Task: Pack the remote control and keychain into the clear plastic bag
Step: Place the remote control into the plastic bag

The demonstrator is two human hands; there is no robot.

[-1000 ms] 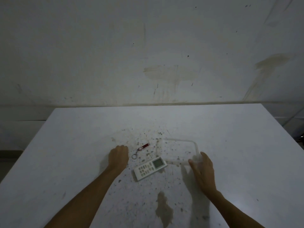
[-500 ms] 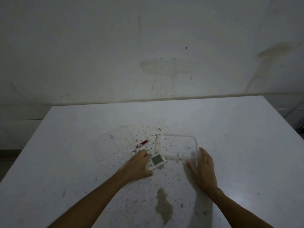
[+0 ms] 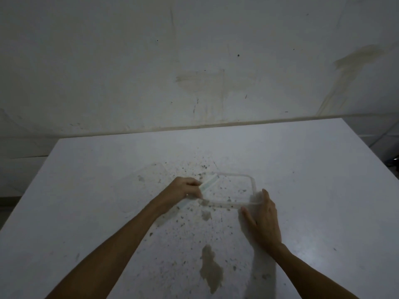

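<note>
My left hand (image 3: 183, 190) is closed around the white remote control (image 3: 208, 184), which is lifted and tilted edge-on. Its upper end reaches over the left rim of the clear plastic bag (image 3: 253, 184), a see-through rectangle with rounded corners lying flat on the table. My right hand (image 3: 262, 216) lies with its fingers spread against the bag's near right corner, thumb along the near edge. The keychain is not visible; my left hand covers the spot where it lay.
The white table (image 3: 86, 201) is speckled with dark spots around the bag and has a brown stain (image 3: 211, 270) near the front. A stained wall (image 3: 198, 83) runs right behind the table's far edge.
My left hand closed on the remote, lifted it off the table and tilted it toward the bag's left rim. The keychain has dropped out of sight. My right hand has stayed at the bag's corner.
</note>
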